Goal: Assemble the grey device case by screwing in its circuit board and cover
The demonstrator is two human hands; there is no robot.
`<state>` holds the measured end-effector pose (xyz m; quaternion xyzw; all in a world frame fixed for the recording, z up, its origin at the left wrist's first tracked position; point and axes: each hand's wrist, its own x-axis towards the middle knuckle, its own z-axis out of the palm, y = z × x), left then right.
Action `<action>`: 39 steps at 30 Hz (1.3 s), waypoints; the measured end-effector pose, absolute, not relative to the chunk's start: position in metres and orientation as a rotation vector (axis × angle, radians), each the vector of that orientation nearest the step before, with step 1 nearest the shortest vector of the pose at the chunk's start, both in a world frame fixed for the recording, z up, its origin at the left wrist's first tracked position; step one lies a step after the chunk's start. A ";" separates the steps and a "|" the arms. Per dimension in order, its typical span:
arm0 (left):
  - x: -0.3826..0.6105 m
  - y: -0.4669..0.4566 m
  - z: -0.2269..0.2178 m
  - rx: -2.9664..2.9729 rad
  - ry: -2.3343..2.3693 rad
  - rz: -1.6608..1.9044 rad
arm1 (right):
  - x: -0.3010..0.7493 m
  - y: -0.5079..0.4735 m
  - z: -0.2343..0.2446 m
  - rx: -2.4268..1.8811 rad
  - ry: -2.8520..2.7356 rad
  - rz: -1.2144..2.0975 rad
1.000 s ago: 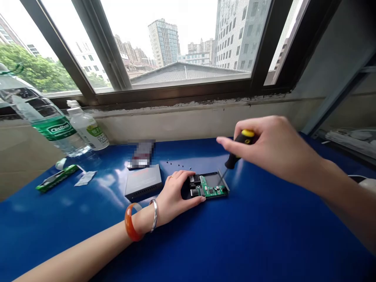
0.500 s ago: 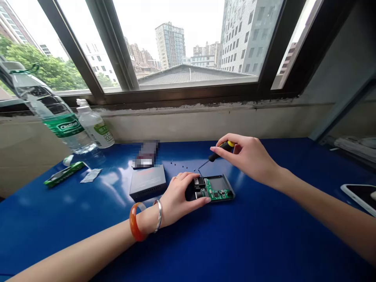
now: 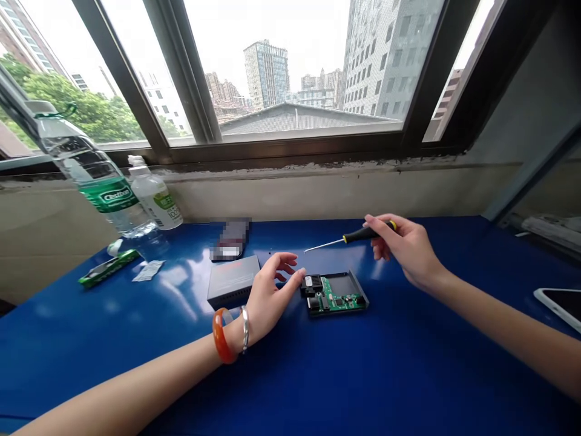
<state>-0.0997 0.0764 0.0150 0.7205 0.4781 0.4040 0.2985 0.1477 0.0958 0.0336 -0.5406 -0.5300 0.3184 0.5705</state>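
Note:
My right hand (image 3: 403, 245) grips a screwdriver (image 3: 370, 232) by its black and yellow handle, the thin shaft pointing left over the table. Left of an open metal case (image 3: 356, 289) is my left hand (image 3: 275, 293), its thumb and fingers apart with nothing visible between them; the thumb tip is close to the case's corner. Inside the case lies a green circuit board (image 3: 338, 298) with a black connector block (image 3: 312, 283) at its left. A tiny dark screw (image 3: 270, 253) shows beyond my left hand, which may hide others.
A grey metal box (image 3: 233, 280) sits beside my left hand, with a blurred-out dark phone-like object (image 3: 230, 239) behind it. Farther left are a green wrapper (image 3: 109, 269), a white packet (image 3: 147, 270), a large water bottle (image 3: 113, 194) and a smaller bottle (image 3: 157, 197). A white-edged phone (image 3: 556, 307) lies far right.
My left hand has let go of the case and shifted left, its fingers lifting. My right hand has drawn the screwdriver up and right, away from the circuit board, and tilted it flatter.

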 end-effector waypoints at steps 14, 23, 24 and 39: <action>-0.098 0.078 0.016 1.914 1.256 0.962 | 0.154 0.075 0.004 -1.199 -1.024 1.075; -0.099 0.078 0.016 1.959 1.251 0.955 | 0.154 0.072 0.001 -1.165 -1.082 1.093; -0.098 0.078 0.017 1.959 1.243 0.957 | 0.154 0.072 0.000 -1.160 -1.093 1.098; -0.101 0.078 0.018 2.005 1.152 1.082 | 0.155 0.073 0.000 -1.147 -1.117 1.084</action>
